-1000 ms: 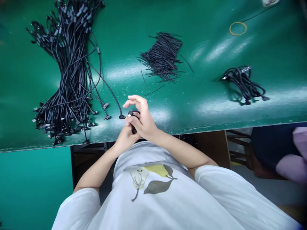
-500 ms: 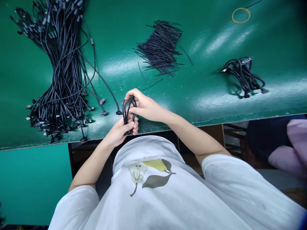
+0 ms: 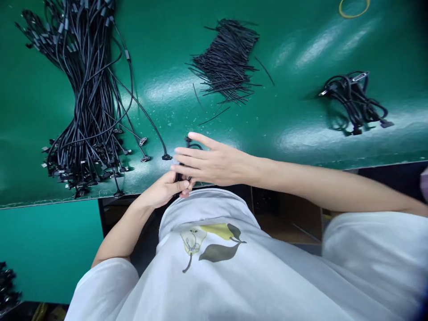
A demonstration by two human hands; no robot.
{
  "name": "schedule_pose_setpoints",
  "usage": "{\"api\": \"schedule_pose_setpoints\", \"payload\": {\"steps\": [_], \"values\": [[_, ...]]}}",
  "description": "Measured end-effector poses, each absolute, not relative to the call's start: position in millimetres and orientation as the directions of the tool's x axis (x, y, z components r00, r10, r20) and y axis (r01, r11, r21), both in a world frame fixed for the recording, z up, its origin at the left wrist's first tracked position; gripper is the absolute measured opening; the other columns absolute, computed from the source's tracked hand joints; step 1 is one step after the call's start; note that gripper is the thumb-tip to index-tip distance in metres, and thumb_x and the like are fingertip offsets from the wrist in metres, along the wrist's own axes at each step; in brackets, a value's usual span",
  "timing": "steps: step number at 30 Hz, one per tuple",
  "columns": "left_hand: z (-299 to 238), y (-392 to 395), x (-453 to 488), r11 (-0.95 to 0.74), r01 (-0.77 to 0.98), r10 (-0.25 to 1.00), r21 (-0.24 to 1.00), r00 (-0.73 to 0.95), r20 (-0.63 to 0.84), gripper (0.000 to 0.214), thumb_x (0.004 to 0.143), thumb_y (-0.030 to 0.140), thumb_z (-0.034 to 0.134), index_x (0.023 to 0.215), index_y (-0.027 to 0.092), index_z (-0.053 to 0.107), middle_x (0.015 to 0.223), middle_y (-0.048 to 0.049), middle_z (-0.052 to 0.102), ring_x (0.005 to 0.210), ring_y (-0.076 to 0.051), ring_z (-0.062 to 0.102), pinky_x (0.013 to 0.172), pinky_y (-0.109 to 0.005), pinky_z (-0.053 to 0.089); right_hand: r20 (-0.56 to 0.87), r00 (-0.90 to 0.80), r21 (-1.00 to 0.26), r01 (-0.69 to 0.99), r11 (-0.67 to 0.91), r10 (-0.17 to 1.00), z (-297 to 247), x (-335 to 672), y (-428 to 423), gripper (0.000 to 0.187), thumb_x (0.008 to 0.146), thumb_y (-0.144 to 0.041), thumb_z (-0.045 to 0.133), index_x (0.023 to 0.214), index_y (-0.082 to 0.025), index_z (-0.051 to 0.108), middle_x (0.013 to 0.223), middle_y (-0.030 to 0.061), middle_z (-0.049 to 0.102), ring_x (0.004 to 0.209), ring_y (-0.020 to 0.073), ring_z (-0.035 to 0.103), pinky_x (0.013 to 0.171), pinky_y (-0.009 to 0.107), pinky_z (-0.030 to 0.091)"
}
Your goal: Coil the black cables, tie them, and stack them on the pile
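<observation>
My left hand [image 3: 166,189] is closed around a folded black cable [image 3: 191,143] at the near edge of the green table [image 3: 294,125]. Most of that cable is hidden behind my right hand [image 3: 214,163], which lies just above the left with its fingers stretched out flat and pointing left. Only the top loop of the cable shows above my right fingers. A loose cable end with a connector [image 3: 166,157] lies on the table right beside my hands.
A large bundle of black cables [image 3: 83,98] covers the left of the table. A pile of short black ties [image 3: 229,60] lies at the back centre. A coiled cable bunch [image 3: 354,102] sits at right, a yellow rubber band [image 3: 353,9] beyond it.
My right hand has let go of the cable's top loop and spread flat over it. The left hand keeps its hold. My right elbow has swung out to the right.
</observation>
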State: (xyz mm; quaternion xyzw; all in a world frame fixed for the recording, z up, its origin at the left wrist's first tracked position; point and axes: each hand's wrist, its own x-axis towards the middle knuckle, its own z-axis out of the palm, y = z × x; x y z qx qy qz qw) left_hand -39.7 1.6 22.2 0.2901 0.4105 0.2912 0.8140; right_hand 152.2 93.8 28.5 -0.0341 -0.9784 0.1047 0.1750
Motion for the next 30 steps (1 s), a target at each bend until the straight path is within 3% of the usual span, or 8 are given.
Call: {"api": "schedule_pose_setpoints", "payload": {"steps": [3, 6, 11, 16, 18, 23, 26, 30], "values": [[22.5, 2.2, -39.4, 0.669, -0.229, 0.704, 0.707, 0.500, -0.504, 0.031, 0.080, 0.030, 0.074, 0.103, 0.015, 0.058, 0.076, 0.0003, 0.051, 0.061, -0.009, 0.045, 0.054, -0.023, 0.037, 0.226, -0.966, -0.114, 0.100, 0.988, 0.124, 22.0, 159.1, 91.7, 0.023, 0.098, -0.021, 0.039, 0.105, -0.017, 0.060, 0.089, 0.0054, 0.063, 0.087, 0.0199, 0.059, 0.097, 0.045, 0.042], [26.2, 3.3, -35.7, 0.705, -0.283, 0.689, 0.651, 0.490, -0.533, 0.028, 0.084, 0.037, 0.069, 0.096, 0.014, 0.059, 0.078, -0.0014, 0.051, 0.062, -0.010, 0.046, 0.055, -0.023, 0.038, 0.257, -0.962, -0.073, 0.075, 0.994, 0.092, 14.7, 160.8, 94.7, 0.027, 0.099, -0.020, 0.036, 0.090, -0.018, 0.060, 0.076, 0.0036, 0.058, 0.071, 0.0170, 0.051, 0.076, 0.036, 0.041], [23.9, 5.3, -35.2, 0.795, -0.256, 0.585, 0.550, 0.563, -0.584, 0.026, 0.087, 0.039, 0.064, 0.085, 0.014, 0.058, 0.074, -0.0023, 0.051, 0.065, -0.013, 0.050, 0.062, -0.028, 0.043, 0.267, -0.962, -0.030, -0.071, 0.997, -0.061, 15.1, 159.1, 101.2, 0.037, 0.101, -0.019, 0.029, 0.077, -0.020, 0.057, 0.069, 0.0007, 0.053, 0.063, 0.0139, 0.044, 0.067, 0.032, 0.034], [16.9, 7.5, -37.1, 0.641, 0.022, 0.590, 0.767, 0.625, -0.512, 0.035, 0.089, 0.049, 0.059, 0.077, 0.015, 0.059, 0.067, -0.0001, 0.048, 0.064, -0.013, 0.044, 0.064, -0.029, 0.041, 0.111, -0.991, -0.143, -0.083, 0.986, -0.067, 13.1, 160.6, 95.4, 0.039, 0.103, -0.023, 0.028, 0.075, -0.019, 0.054, 0.062, -0.0007, 0.048, 0.053, 0.0121, 0.038, 0.053, 0.031, 0.023], [17.6, 8.2, -35.7, 0.614, 0.073, 0.581, 0.786, 0.631, -0.513, 0.036, 0.090, 0.049, 0.055, 0.081, 0.015, 0.062, 0.066, 0.0003, 0.048, 0.063, -0.013, 0.043, 0.064, -0.029, 0.040, 0.032, -0.998, -0.181, -0.067, 0.981, -0.062, 12.5, 162.6, 93.1, 0.039, 0.103, -0.025, 0.026, 0.078, -0.018, 0.055, 0.064, -0.0003, 0.049, 0.052, 0.0118, 0.038, 0.051, 0.031, 0.019], [16.8, 9.4, -36.0, 0.791, -0.049, 0.502, 0.610, 0.623, -0.600, 0.035, 0.089, 0.043, 0.056, 0.072, 0.013, 0.061, 0.070, -0.0029, 0.054, 0.066, -0.014, 0.050, 0.068, -0.029, 0.042, 0.102, -0.993, -0.188, -0.074, 0.979, -0.056, 19.3, 164.9, 93.7, 0.040, 0.105, -0.027, 0.026, 0.078, -0.019, 0.055, 0.065, -0.0002, 0.048, 0.056, 0.0121, 0.038, 0.055, 0.032, 0.021], [10.6, 8.8, -39.2, 0.831, -0.082, 0.446, 0.551, 0.690, -0.570, 0.038, 0.082, 0.048, 0.067, 0.079, 0.011, 0.065, 0.077, -0.0055, 0.059, 0.071, -0.015, 0.055, 0.070, -0.029, 0.042, 0.185, -0.979, -0.154, -0.115, 0.981, -0.086, 20.1, 165.1, 93.6, 0.040, 0.105, -0.031, 0.028, 0.076, -0.019, 0.052, 0.064, -0.0012, 0.046, 0.056, 0.0122, 0.035, 0.056, 0.032, 0.021], [4.1, 2.8, -34.3, 0.879, -0.046, 0.338, 0.475, 0.763, -0.551, 0.043, 0.079, 0.052, 0.071, 0.086, 0.010, 0.066, 0.072, -0.0027, 0.055, 0.067, -0.014, 0.054, 0.064, -0.028, 0.039, 0.231, -0.958, -0.097, -0.196, 0.976, -0.169, 7.1, 167.1, 91.1, 0.032, 0.103, -0.020, 0.028, 0.079, -0.018, 0.050, 0.068, -0.0013, 0.048, 0.058, 0.0128, 0.038, 0.057, 0.031, 0.019]]}}
